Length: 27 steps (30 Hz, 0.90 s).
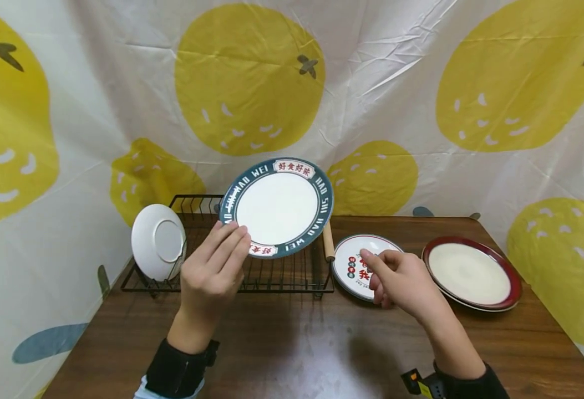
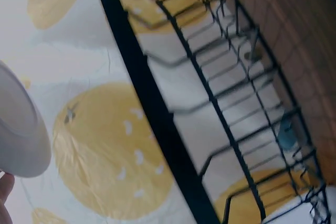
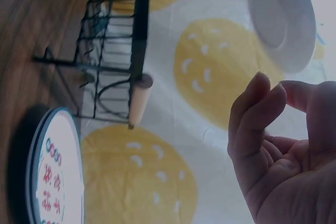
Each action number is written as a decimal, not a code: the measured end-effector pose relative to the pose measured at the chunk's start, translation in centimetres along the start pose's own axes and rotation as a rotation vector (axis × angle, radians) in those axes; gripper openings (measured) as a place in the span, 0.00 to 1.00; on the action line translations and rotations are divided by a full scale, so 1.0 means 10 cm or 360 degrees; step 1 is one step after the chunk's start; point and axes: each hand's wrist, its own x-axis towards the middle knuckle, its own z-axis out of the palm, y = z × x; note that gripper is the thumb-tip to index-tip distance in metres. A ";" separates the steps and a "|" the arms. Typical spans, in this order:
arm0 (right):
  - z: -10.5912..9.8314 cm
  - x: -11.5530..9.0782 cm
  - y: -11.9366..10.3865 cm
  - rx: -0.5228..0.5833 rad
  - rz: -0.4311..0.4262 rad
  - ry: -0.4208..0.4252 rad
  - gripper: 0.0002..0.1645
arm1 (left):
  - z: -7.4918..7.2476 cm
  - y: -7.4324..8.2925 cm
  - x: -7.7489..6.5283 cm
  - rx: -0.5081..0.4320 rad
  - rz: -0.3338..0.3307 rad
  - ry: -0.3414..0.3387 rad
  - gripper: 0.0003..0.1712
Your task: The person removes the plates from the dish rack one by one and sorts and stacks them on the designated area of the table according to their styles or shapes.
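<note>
Pinches a blue-green-rimmed plate (image 1: 278,206) in the left hand (image 1: 214,263), with fingers laid over the lower-left rim. On its border, white lettering and panels of red characters; at its centre, plain white. Holds it tilted, face toward the viewer, raised above a black wire dish rack (image 1: 282,290) and apart from it. Bends the fingers of the right hand (image 1: 406,280) in a loose, narrow curl, with tips close to the thumb, just above a white plate with red characters (image 1: 346,260) on the brown desk (image 1: 296,343). Farther right, a cream plate with a dark red rim (image 1: 468,274), stacked on another. Standing on edge at the left end of the rack, a small white plate (image 1: 154,233), underside in view. At the rack's right end, a wooden handle (image 1: 328,243). Behind everything, a pale cloth (image 1: 381,111) with big yellow fruit.
</note>
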 end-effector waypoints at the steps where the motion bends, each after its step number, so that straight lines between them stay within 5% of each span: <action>1: 0.01 -0.01 -0.02 0.0040 -0.0018 -0.0006 0.38 | 0.01 0.02 -0.01 0.0001 0.0038 0.0000 0.05; 9: 0.19 -0.09 -0.13 0.0400 -0.0279 -0.0183 0.38 | 0.10 0.16 -0.07 -0.0035 0.0322 -0.0096 0.05; 15: 0.24 -0.13 -0.14 0.0416 -0.0255 -0.0171 0.35 | 0.12 0.23 -0.08 -0.0084 0.0399 -0.0159 0.03; 22: 0.25 -0.16 -0.09 0.0799 -0.0221 -0.0253 0.24 | 0.15 0.30 -0.06 -0.0086 0.0352 -0.0196 0.06; 27: 0.27 -0.18 -0.04 0.0956 -0.0256 -0.0276 0.25 | 0.17 0.37 -0.04 -0.0236 0.0126 -0.0158 0.08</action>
